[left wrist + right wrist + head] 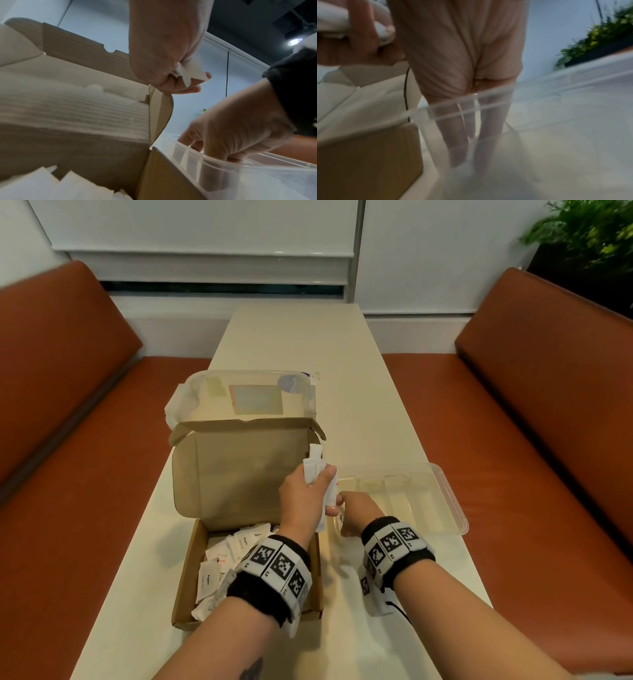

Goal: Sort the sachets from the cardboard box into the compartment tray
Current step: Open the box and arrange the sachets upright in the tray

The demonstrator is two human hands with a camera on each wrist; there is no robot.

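The open cardboard box (pixel 239 474) sits at the table's near left, lid upright, with several white sachets (pixel 222 556) loose in its base. Above the box's right edge my left hand (pixel 305 494) grips a bundle of white sachets (pixel 317 470), whose ends poke out below the fist (pixel 187 73). The clear compartment tray (pixel 452 501) lies to the right of the box. My right hand (pixel 359 508) reaches down into its leftmost compartment, thumb and fingers (pixel 458 135) pointing down through the wall and pinching one upright sachet (pixel 340 518). The right wrist view is blurred.
A clear lidded container (pixel 253 398) stands behind the box. The cream table (pixel 308 344) runs away from me between two orange benches (pixel 68 474) (pixel 548 440). A plant (pixel 589 234) stands at the far right.
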